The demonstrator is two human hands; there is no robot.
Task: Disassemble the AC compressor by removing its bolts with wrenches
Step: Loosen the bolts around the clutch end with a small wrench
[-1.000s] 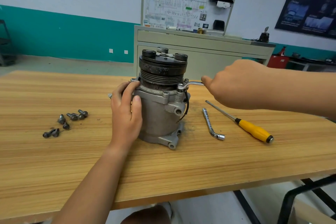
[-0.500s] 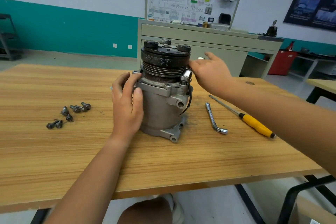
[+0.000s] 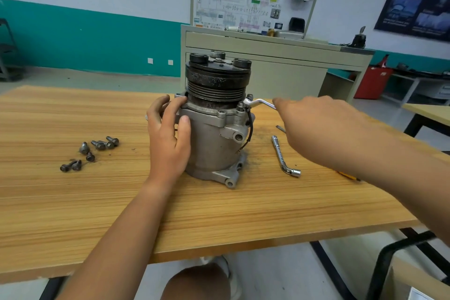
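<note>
The grey AC compressor (image 3: 214,139) stands upright on the wooden table (image 3: 219,217), its black pulley on top. My left hand (image 3: 168,139) grips the compressor's left side, fingers curled round the flange. A silver offset wrench (image 3: 260,103) sits on a bolt at the flange's right corner and points right. My right hand (image 3: 314,129) holds the wrench's handle end; the hand is blurred and covers most of the handle. Several removed bolts (image 3: 92,151) lie on the table to the left.
An L-shaped socket wrench (image 3: 283,157) lies right of the compressor. A yellow-handled screwdriver (image 3: 348,176) shows partly under my right forearm. A beige cabinet (image 3: 272,66) with a wiring-diagram board stands behind the table. A black frame (image 3: 389,258) stands below the table's right edge.
My right hand swung the wrench in against the pulley half a second ago, and now it is back out to the right. My left hand has stayed on the compressor.
</note>
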